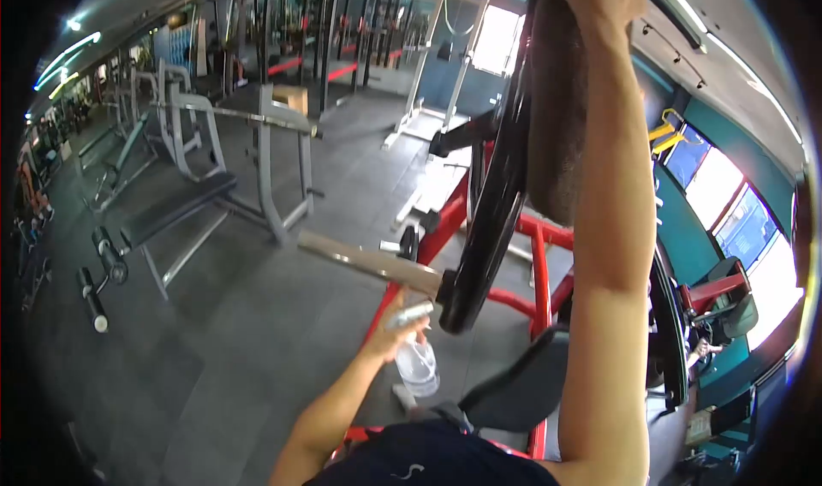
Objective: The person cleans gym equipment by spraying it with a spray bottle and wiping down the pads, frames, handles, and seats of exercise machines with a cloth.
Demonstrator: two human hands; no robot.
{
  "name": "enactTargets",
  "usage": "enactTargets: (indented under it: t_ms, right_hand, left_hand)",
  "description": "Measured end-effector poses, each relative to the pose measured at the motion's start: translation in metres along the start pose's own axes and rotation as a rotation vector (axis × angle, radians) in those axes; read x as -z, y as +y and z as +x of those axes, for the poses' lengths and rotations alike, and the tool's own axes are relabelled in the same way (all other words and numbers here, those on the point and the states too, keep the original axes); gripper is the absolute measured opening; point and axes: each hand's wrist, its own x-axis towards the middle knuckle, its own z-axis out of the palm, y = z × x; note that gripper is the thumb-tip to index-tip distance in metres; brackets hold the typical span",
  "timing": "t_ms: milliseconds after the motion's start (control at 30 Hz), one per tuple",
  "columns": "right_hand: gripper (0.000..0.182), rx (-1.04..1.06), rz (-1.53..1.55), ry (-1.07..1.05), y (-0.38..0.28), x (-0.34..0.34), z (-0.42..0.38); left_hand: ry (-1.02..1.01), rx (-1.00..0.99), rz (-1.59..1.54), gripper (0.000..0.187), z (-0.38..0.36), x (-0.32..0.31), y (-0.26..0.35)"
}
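Note:
My left hand (397,335) is closed round the neck of a spray bottle (417,368) with a clear body and a pale trigger head. The bottle hangs upright, just below a metal weight peg (368,262) on the machine. My right arm reaches straight up, and my right hand (604,0) is at the top edge of the view, at the upper end of a long dark pad (555,118). Its fingers are cut off or hidden, so what they hold does not show. Beside the pad runs a thick black machine arm (497,208).
The machine's red frame (541,272) and a black seat pad (522,383) are in front of my body. On the left, a bench (184,208) stands below a racked barbell (231,113). Grey flooring (223,349) lies between. Windows (728,203) line the right wall.

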Motion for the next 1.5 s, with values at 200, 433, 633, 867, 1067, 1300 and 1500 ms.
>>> enactTargets:
  t_ms: [200,433,633,867,1067,1300,1500]
  right_hand:
    - [0.069,0.059,-0.151,0.226,-0.061,0.059,-0.102]
    - [0.113,0.014,0.110,0.149,-0.073,0.117,-0.247]
    - [0.126,-0.146,0.152,0.069,-0.082,0.155,-0.364]
    - [0.116,-0.023,0.171,-0.135,-0.073,0.173,-0.414]
    - [0.108,-0.034,0.146,-0.246,-0.077,0.192,-0.412]
    - [0.077,-0.123,0.317,-0.337,-0.073,0.209,-0.445]
    - [0.041,-0.036,0.231,-0.535,-0.082,0.240,-0.445]
  left_hand:
    - [0.027,0.087,0.280,0.071,-0.126,0.073,-0.022]
    - [0.483,0.110,0.149,0.069,-0.270,0.149,-0.047]
    - [0.692,0.219,0.051,0.069,-0.346,0.172,-0.038]
    - [0.487,0.340,0.264,0.061,-0.315,0.154,0.003]
    - [-0.025,0.047,0.490,0.063,-0.198,0.028,0.112]
    - [-0.177,0.277,0.025,0.085,-0.174,-0.065,0.171]
    - [-0.067,0.192,-0.212,0.066,-0.188,-0.056,0.128]
